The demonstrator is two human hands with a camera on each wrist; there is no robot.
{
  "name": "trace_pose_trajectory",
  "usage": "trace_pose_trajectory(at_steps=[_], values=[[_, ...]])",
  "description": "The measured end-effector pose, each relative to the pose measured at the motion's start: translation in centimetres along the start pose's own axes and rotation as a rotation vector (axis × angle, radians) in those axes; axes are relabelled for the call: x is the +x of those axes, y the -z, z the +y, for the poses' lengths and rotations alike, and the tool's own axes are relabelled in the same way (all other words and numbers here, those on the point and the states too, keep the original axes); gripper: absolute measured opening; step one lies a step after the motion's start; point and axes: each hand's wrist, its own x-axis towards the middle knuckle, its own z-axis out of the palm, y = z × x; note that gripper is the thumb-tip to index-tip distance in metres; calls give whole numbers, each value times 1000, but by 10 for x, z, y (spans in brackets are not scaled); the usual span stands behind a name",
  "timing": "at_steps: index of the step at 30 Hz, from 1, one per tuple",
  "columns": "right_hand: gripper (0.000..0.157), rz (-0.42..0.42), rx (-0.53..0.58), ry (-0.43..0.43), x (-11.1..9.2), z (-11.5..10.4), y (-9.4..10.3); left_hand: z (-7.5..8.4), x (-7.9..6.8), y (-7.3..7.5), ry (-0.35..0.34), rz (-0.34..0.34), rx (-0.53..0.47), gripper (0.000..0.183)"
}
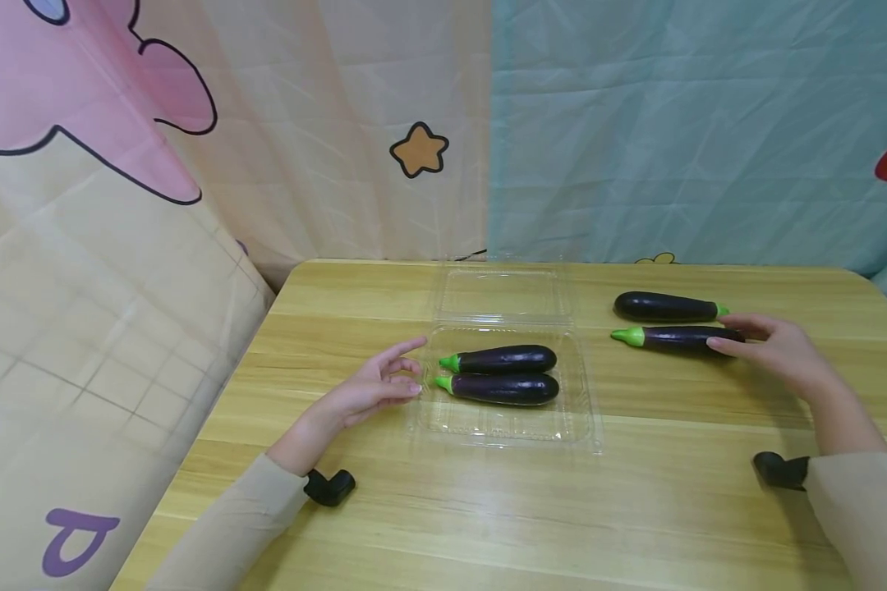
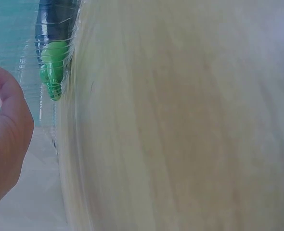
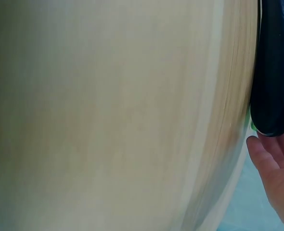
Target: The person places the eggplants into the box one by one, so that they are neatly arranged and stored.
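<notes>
In the head view, two eggplants [image 1: 506,389] with green stems lie side by side in a clear plastic clamshell box [image 1: 503,435], whose lid [image 1: 503,294] is folded back. My left hand [image 1: 373,386] is at the box's left rim, index finger extended, other fingers loosely bent, holding nothing. My right hand [image 1: 772,349] is at the thick end of an eggplant [image 1: 676,337] on the table, thumb on the near side, fingers beyond. The right wrist view shows the thumb apart from that eggplant [image 3: 277,72]; whether the fingers touch it is unclear. Another eggplant [image 1: 661,306] lies just behind.
Everything stands on a wood-grain table [image 1: 503,517], its back edge against a printed curtain [image 1: 673,123]. Black wrist mounts [image 1: 330,487] stick out from both sleeves, low over the tabletop.
</notes>
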Motion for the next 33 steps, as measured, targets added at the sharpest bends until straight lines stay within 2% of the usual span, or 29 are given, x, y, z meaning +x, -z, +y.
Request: trace_pose_trajectory(at_steps=[9, 33], values=[[72, -47, 3, -14, 3, -1, -2, 0, 0, 1, -2, -2, 5, 76], [71, 8, -36, -11, -3, -1, -3, 0, 1, 0, -9, -7, -10, 76]])
